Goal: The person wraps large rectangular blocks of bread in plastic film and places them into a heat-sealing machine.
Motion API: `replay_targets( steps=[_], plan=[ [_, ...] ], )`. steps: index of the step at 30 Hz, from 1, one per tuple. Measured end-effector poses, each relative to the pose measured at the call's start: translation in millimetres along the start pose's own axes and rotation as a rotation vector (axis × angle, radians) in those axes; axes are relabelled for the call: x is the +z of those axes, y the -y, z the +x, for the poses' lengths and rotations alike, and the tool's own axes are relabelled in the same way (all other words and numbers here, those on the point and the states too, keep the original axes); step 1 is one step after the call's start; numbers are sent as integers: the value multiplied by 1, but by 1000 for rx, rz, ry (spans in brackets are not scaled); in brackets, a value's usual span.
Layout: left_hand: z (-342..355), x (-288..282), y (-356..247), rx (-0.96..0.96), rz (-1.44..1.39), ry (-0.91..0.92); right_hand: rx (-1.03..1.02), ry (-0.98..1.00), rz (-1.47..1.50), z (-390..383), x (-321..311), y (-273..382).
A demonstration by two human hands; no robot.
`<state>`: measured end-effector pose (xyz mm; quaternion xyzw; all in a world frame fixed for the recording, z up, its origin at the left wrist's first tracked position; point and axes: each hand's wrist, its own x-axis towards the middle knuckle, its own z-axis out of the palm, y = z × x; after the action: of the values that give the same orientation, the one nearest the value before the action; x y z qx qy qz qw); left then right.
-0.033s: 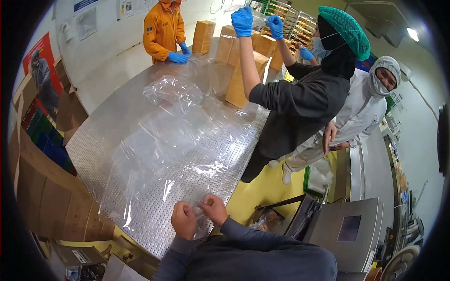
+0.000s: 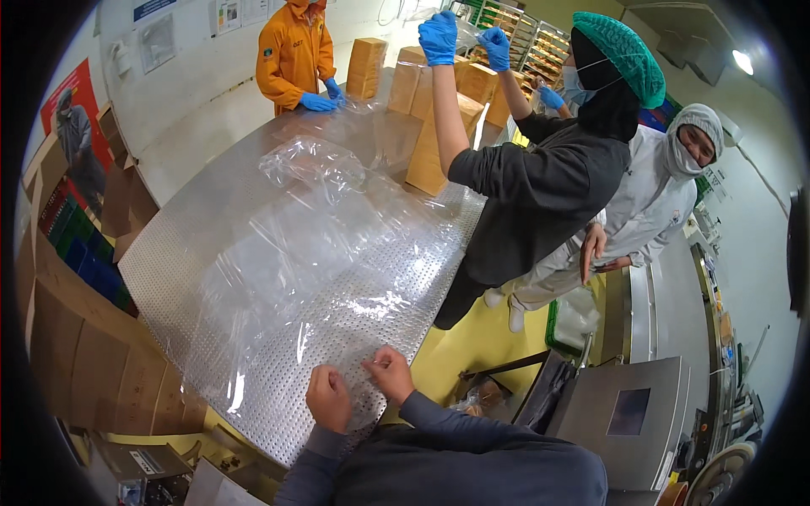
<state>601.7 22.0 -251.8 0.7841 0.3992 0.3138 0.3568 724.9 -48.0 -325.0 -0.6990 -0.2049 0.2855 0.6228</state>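
Clear plastic film lies loosely across the perforated metal table, bunched up at its far end and shiny with reflections. At the table's near edge my left hand is closed, thumb against the curled fingers. Just right of it and slightly higher, my right hand is pinched, its fingertips pointing left. A thin part of the film shows between the two hands and seems to be in both grips. Its edge there is too transparent to follow. My hands are bare and a short gap apart.
Tall brown paper-wrapped blocks stand at the far side. A person in a green hair cover holds clear plastic up on the right; another in white stands behind. An orange-clad person works far left. Cardboard boxes line the left.
My hands have drawn slightly apart, the right one shifting a little to the right. The plastic on the table lies almost as before.
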Motion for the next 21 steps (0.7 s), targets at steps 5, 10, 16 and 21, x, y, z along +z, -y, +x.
replay_targets(
  steps=[5,10,16,21],
  plan=[
    [-15,5,11,170,21,1,110,69,22,-5,-23,16],
    [-7,-2,54,100,40,-13,-92,-618,85,-1,-98,21],
    [-16,-14,73,38,-14,41,-306,-1144,-70,-11,-190,91],
    [-25,-4,70,-101,-111,109,-195,-1078,-66,19,-204,95]
  ],
)
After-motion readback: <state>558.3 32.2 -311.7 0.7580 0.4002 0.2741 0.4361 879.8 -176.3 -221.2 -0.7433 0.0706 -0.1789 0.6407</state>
